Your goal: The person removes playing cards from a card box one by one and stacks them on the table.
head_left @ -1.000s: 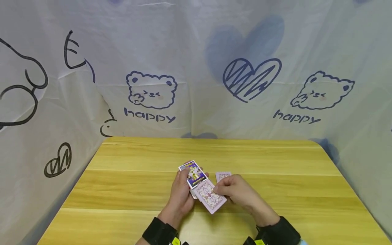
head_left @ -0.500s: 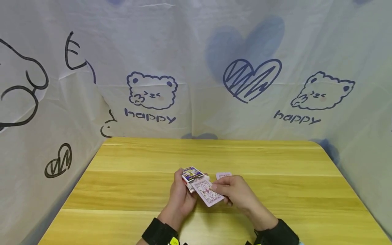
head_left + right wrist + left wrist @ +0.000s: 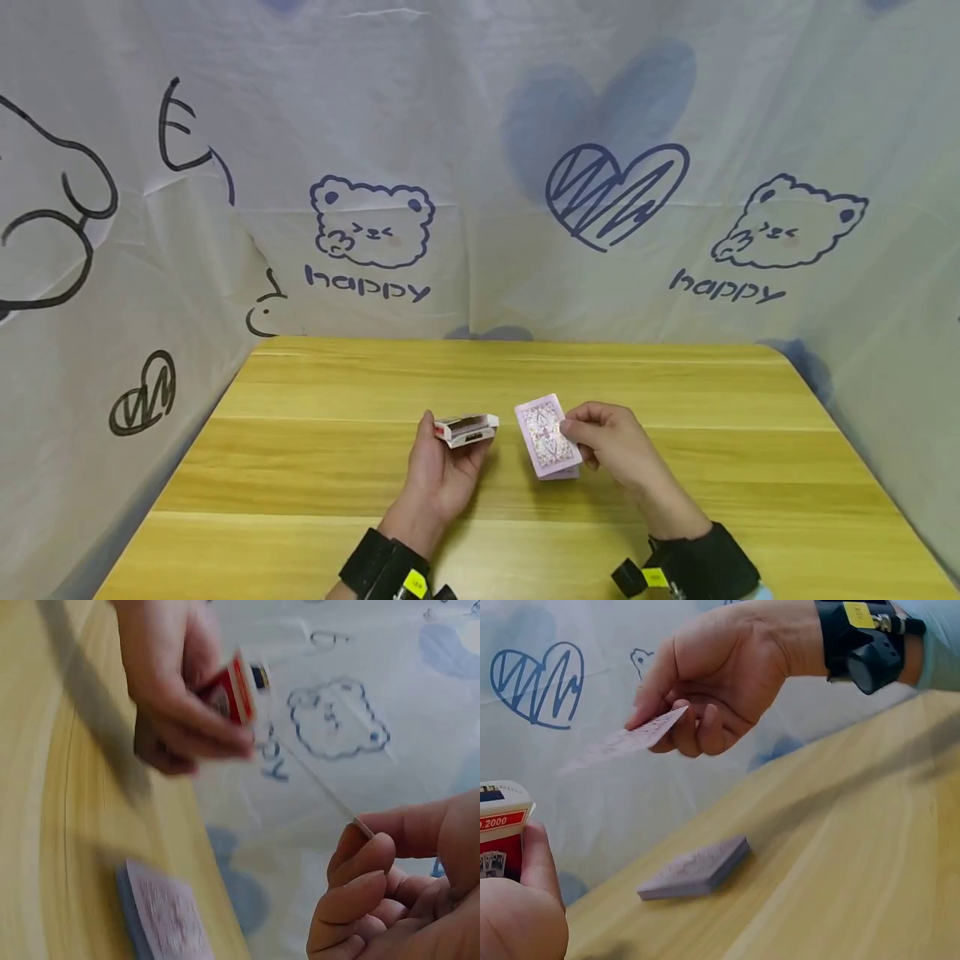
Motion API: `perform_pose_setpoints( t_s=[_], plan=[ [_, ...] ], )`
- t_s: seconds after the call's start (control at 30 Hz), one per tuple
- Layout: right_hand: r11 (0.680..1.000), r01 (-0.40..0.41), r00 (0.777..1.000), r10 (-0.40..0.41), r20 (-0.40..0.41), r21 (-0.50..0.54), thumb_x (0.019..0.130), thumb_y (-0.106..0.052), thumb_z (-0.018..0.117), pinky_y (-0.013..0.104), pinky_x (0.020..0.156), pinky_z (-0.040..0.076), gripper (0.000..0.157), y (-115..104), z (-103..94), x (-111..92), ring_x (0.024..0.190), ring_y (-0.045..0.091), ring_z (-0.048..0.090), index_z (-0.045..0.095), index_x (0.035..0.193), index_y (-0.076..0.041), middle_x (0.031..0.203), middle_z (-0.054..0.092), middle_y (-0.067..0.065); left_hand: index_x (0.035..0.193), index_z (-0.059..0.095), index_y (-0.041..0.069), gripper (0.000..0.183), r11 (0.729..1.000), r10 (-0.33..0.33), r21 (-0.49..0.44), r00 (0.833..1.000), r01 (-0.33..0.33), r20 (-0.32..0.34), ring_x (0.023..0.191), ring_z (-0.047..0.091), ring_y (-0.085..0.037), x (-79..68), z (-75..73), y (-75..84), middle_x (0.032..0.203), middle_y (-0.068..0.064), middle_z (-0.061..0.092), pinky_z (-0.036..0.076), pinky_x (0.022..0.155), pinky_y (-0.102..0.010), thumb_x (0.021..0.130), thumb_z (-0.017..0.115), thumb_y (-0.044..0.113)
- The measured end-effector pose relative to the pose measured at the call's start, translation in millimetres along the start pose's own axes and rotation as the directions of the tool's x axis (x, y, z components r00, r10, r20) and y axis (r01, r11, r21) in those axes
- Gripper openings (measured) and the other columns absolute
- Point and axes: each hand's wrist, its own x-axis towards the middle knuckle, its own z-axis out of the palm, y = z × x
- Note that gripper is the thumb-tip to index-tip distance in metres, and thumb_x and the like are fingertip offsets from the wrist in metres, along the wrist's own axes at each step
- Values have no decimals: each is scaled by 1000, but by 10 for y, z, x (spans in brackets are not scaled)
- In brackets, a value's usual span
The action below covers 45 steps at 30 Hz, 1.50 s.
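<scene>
My left hand (image 3: 441, 483) grips a small card box (image 3: 467, 428), its open end tilted toward the head camera; a red side of the box (image 3: 502, 844) shows in the left wrist view. My right hand (image 3: 618, 446) pinches a playing card (image 3: 547, 435) by its edge between thumb and fingers, the pink patterned back facing up. Seen edge-on in the right wrist view, the card (image 3: 326, 791) looks thin. Below it on the table lies a deck of cards (image 3: 694, 871), apart from the held card and mostly hidden behind it in the head view.
The wood-grain table (image 3: 315, 467) carries the deck. White cloth (image 3: 480, 125) with bear and heart drawings hangs behind and along the sides. Both wrists wear black straps (image 3: 386, 562) with small cameras.
The right hand has drawn the card away from the box and moved it over the deck. The left hand has tipped the box, turning its printed face out of view and its open end toward the head camera.
</scene>
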Motion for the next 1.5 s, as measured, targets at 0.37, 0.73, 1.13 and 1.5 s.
perform_pose_setpoints(
  t_s=[0.37,0.73,1.13,1.5],
  plan=[
    [979,-99,989,77,-128,-177,91,-18,65,26,45,39,21,243,-193,153,51,14,45,67,84,2,58,53,4,145,22,5,75,996,72,50,996,-70,-54,104,61,-25,25,-52,19,129,-18,43,58,77,-31,97,35,61],
    [971,-190,976,171,-136,-145,90,-15,67,25,43,38,19,537,-46,281,49,12,47,69,80,0,55,55,4,147,23,7,77,994,48,97,999,-48,-1,112,59,-30,23,-68,-4,142,-23,37,59,76,-30,96,37,62],
    [892,-122,982,44,-183,-436,88,-23,67,26,45,33,23,637,11,308,53,16,45,64,72,-7,65,54,4,147,22,7,77,993,34,112,999,-34,3,110,60,-31,-3,-52,-19,140,-23,40,59,80,-31,96,38,62],
    [842,-106,984,12,-179,-528,88,-23,67,26,45,34,23,651,52,299,53,18,47,61,72,-8,64,55,5,148,21,8,77,990,29,137,1000,-29,5,116,57,-33,-10,-37,-27,139,-22,42,58,83,-32,96,39,62]
  ],
)
